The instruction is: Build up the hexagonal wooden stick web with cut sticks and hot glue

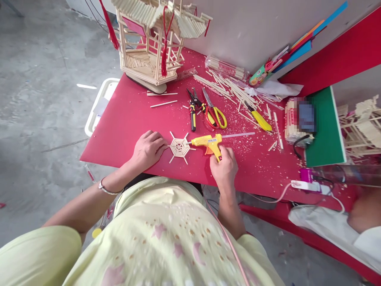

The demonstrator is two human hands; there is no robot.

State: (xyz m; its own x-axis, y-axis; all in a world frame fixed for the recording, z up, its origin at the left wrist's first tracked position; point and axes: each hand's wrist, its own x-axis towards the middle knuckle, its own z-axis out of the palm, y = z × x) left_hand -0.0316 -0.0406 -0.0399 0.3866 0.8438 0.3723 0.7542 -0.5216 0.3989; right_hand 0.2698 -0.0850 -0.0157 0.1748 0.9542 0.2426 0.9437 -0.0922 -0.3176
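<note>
A small web-shaped hexagon of wooden sticks (179, 147) lies flat near the table's front edge, with spokes poking out past its rim. My left hand (150, 147) pinches the tip of its left spoke between thumb and fingers. In my right hand (224, 165) is a yellow hot glue gun (208, 141), gripped by the handle. Its nozzle points left and meets or nearly meets the hexagon's right side. From the gun's back end sticks out a long clear glue stick (239, 135).
Pliers (193, 111), scissors (214, 111) and a yellow utility knife (258, 117) lie beyond the glue gun. Loose wooden sticks (226, 87) and crumbs are scattered behind. A stick-built pavilion (149, 59) stands at the back left. A power strip (309, 186) and another person's arm (364, 210) are at right.
</note>
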